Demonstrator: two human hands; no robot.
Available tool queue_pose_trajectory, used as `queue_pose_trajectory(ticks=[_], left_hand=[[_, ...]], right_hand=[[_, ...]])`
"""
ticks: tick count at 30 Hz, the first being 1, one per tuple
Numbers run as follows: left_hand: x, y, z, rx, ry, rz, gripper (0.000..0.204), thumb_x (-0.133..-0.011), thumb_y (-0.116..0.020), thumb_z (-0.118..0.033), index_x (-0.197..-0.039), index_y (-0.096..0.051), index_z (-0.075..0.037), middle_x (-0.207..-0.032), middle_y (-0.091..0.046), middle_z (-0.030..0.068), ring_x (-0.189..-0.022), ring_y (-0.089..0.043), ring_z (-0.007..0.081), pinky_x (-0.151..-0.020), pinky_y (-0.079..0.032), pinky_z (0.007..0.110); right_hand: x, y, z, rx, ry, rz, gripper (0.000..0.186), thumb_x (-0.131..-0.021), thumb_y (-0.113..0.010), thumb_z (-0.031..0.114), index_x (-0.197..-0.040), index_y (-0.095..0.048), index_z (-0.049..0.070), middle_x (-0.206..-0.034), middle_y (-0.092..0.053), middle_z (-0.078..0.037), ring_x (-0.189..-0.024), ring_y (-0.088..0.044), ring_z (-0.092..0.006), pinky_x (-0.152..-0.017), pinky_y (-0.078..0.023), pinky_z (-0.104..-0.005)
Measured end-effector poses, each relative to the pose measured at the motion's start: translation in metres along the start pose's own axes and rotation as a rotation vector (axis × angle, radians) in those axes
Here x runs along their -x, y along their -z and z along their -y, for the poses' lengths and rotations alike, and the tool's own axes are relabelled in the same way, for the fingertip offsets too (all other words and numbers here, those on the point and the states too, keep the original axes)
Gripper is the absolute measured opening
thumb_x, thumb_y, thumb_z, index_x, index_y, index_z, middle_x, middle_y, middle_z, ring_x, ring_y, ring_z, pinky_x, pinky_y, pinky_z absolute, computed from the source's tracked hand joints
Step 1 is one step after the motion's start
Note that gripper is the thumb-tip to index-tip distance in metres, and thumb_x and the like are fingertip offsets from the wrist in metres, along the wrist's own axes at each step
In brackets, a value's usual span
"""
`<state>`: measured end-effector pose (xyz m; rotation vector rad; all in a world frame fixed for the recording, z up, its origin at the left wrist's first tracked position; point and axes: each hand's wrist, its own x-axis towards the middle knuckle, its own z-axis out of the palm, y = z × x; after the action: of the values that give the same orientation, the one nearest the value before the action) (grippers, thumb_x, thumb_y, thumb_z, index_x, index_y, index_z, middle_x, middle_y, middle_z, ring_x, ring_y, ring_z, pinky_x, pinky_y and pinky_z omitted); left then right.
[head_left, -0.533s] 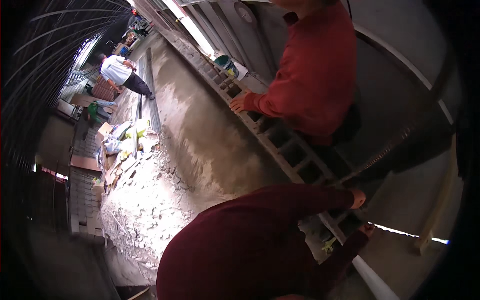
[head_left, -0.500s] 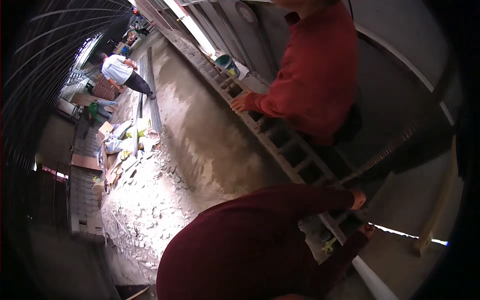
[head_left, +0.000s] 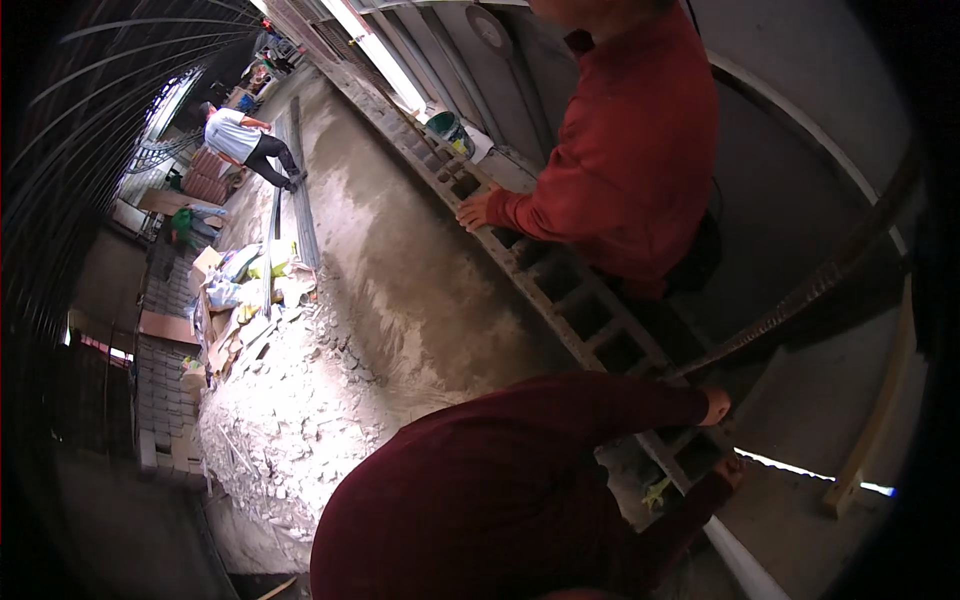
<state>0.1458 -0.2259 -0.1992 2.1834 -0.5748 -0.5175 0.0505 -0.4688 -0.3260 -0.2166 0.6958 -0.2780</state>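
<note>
At the near end of the long, grey, hollow concrete-block row (head_left: 533,286), seemingly laid but with unfilled cells, the bare left hand (head_left: 716,406) and right hand (head_left: 733,470) show an indeterminable grip.

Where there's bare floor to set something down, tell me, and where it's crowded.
Free: the floor between the block row and rubble heap, continuing between row and long bars. Crowded: the heap's far end, with bags and cardboard, and the row's near end, with left hand and right hand.
</note>
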Motion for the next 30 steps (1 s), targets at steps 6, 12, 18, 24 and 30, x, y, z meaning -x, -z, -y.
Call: queue_pose_trajectory(ticks=[6, 12, 18, 24, 30], left_hand=[[0.0, -0.005, 0.002, 0.038, 0.01, 0.09, 0.004, -0.07, -0.055, -0.01, -0.069, -0.057, -0.007, -0.073, -0.059, 0.0138, -0.071, -0.058, 0.0323, -0.059, -0.044, 0.041], [0.009, 0.004, -0.016, -0.048, -0.049, 0.061, 0.005, -0.069, -0.055, -0.012, -0.068, -0.057, -0.007, -0.072, -0.059, 0.0151, -0.071, -0.058, 0.0335, -0.06, -0.044, 0.042], [0.014, -0.003, 0.008, -0.019, -0.027, -0.004, 0.006, -0.069, -0.054, -0.013, -0.069, -0.058, -0.008, -0.073, -0.059, 0.015, -0.072, -0.058, 0.0337, -0.061, -0.045, 0.043], [0.011, 0.0, 0.001, 0.038, -0.025, 0.048, 0.005, -0.067, -0.055, -0.011, -0.068, -0.058, -0.008, -0.072, -0.059, 0.0144, -0.073, -0.059, 0.0338, -0.059, -0.045, 0.043], [0.008, -0.001, -0.006, -0.046, -0.128, 0.017, 0.004, -0.066, -0.054, -0.009, -0.064, -0.057, -0.007, -0.07, -0.059, 0.0144, -0.069, -0.058, 0.034, -0.057, -0.044, 0.042]], right_hand=[[-0.013, 0.01, 0.001, -0.01, -0.015, -0.015, 0.016, -0.089, -0.044, 0.016, -0.074, -0.047, 0.013, -0.058, -0.04, 0.002, -0.049, -0.039, -0.0102, -0.044, -0.034, -0.0238], [-0.028, 0.023, 0.013, -0.05, -0.021, -0.037, 0.013, -0.089, -0.044, 0.016, -0.076, -0.047, 0.013, -0.058, -0.039, 0.002, -0.048, -0.037, -0.0103, -0.043, -0.033, -0.0237], [0.009, -0.005, -0.02, -0.028, 0.052, 0.141, 0.008, -0.087, -0.049, 0.017, -0.08, -0.049, 0.013, -0.06, -0.044, 0.003, -0.05, -0.044, -0.0081, -0.043, -0.037, -0.0219], [0.022, -0.023, -0.013, 0.126, 0.173, -0.081, 0.013, -0.086, -0.051, 0.018, -0.075, -0.047, 0.013, -0.061, -0.043, 0.002, -0.05, -0.042, -0.0091, -0.043, -0.036, -0.0227], [-0.013, 0.007, 0.0, 0.008, 0.128, -0.062, 0.016, -0.086, -0.048, 0.016, -0.07, -0.046, 0.013, -0.059, -0.041, 0.002, -0.049, -0.04, -0.0102, -0.043, -0.035, -0.0235]])
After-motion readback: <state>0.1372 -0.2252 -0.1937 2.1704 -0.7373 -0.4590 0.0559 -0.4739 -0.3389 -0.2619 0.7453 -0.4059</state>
